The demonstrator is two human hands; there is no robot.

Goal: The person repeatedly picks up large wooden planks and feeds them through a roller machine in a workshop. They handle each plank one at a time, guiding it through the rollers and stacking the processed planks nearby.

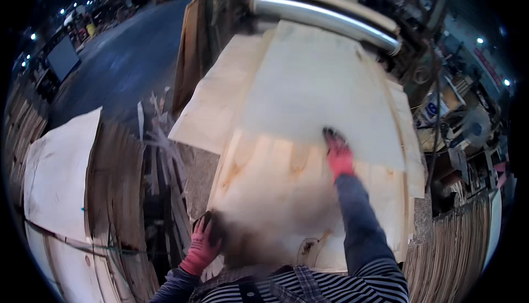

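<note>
Blue marks a container (432, 109); our right hand (338, 153) lies unclenched over the wood sheets (308, 88), our left hand (204, 245), grip unclear, at their left edge.

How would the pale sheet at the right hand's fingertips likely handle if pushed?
The pale sheet looks thin, so probably light and bendy for its breadth. Lying flat on a yellower sheet, it would likely slide rather than tip.

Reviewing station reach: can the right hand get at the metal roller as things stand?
Probably not without leaning in: the right hand, arm stretched forward, is well short of the metal roller. Only the pale sheet lies between, so the way itself looks free.
</note>
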